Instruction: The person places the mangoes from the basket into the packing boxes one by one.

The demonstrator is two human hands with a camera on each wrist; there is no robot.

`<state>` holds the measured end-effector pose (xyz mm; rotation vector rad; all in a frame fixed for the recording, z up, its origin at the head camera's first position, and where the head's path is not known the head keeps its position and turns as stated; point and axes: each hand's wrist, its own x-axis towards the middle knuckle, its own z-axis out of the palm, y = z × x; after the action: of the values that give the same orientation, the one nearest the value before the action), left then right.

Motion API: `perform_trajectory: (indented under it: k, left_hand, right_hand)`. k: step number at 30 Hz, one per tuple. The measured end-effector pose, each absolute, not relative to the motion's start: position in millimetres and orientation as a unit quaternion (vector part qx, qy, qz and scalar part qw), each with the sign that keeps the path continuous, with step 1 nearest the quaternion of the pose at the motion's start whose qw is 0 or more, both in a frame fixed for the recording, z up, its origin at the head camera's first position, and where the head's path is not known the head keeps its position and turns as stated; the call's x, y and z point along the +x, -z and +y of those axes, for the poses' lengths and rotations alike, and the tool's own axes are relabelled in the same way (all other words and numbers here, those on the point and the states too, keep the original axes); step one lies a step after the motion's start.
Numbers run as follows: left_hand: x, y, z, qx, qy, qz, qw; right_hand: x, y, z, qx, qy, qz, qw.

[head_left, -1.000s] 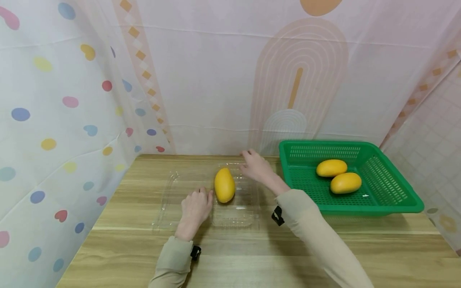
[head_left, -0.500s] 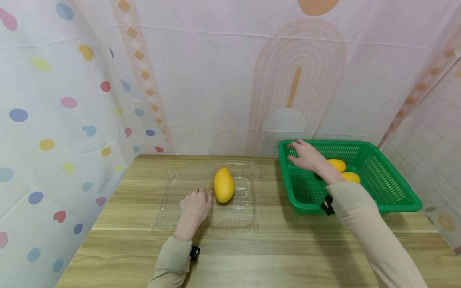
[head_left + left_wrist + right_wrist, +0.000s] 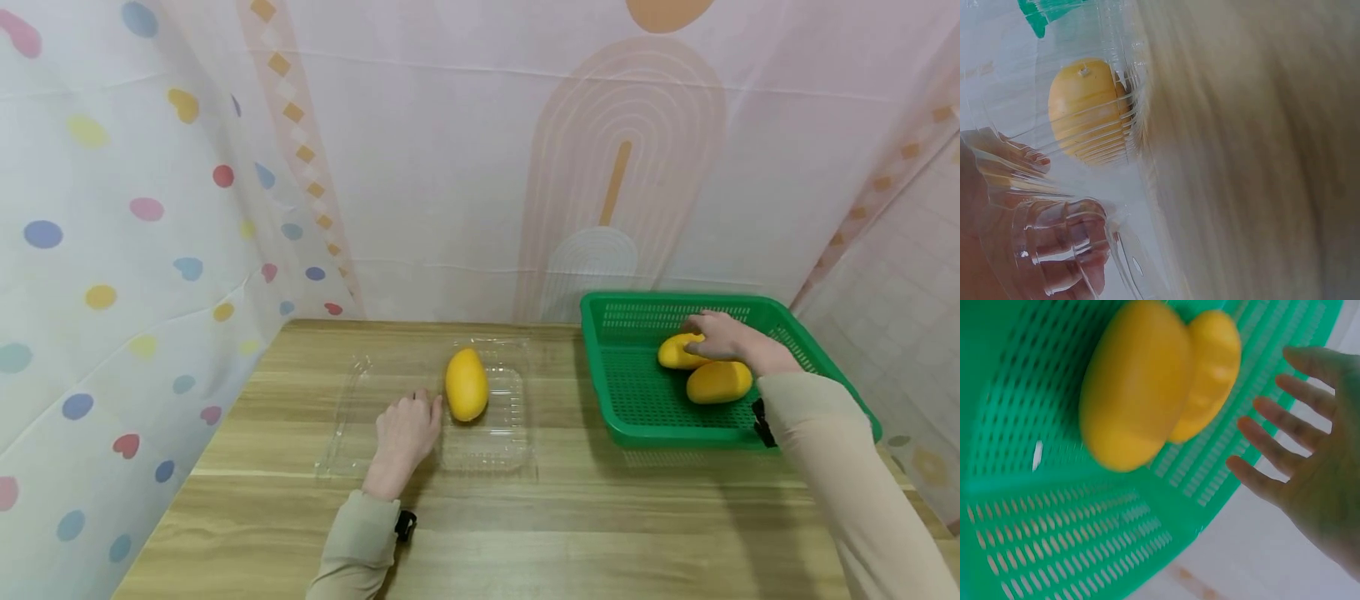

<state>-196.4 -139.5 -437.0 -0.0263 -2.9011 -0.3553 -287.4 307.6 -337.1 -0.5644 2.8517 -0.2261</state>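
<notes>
A yellow mango (image 3: 467, 385) lies in the base of a clear plastic clamshell box (image 3: 491, 446), its lid laid out to the left. My left hand (image 3: 407, 429) grips the box along the fold between lid and base, close beside this mango. In the left wrist view its curled fingers (image 3: 1075, 244) show through the plastic. My right hand (image 3: 722, 335) reaches into the green basket (image 3: 615, 421), fingers spread, above the farther mango (image 3: 675, 352) and partly covering it. A nearer mango (image 3: 718, 383) lies against that one. The right wrist view shows the palm with nothing in it.
The basket stands at the right of the wooden table (image 3: 525, 533), its perforated walls rising around the mangoes. A small white scrap (image 3: 1037, 455) lies on its floor. A patterned curtain (image 3: 450, 167) hangs right behind the table.
My right hand has moved right from the box's far right edge, over the basket's left rim, to above the farther mango. The left hand has stayed on the box.
</notes>
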Motion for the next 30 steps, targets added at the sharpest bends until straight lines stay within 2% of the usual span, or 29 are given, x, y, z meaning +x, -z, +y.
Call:
perform_trajectory:
  k: [6, 13, 20, 30]
  left_hand:
    - [-196.0, 435.4, -138.9, -0.012, 0.119, -0.988, 0.099]
    - [-194.6, 435.5, -137.6, -0.011, 0.121, -0.988, 0.092]
    - [-194.0, 435.4, -137.4, -0.01, 0.127, -0.988, 0.092]
    - [-194.0, 433.8, -137.9, -0.013, 0.127, -0.987, 0.102]
  right_hand:
    - [-291.8, 337.9, 322.4, -0.185, 0.04, 0.964, 0.189]
    - [-290.9, 339.4, 332.5, -0.173, 0.007, 0.957, 0.233]
    - [-284.6, 336.1, 339.0, -0.13, 0.012, 0.943, 0.306]
    - [-282.2, 334.9, 335.1, -0.097, 0.008, 0.944, 0.317]
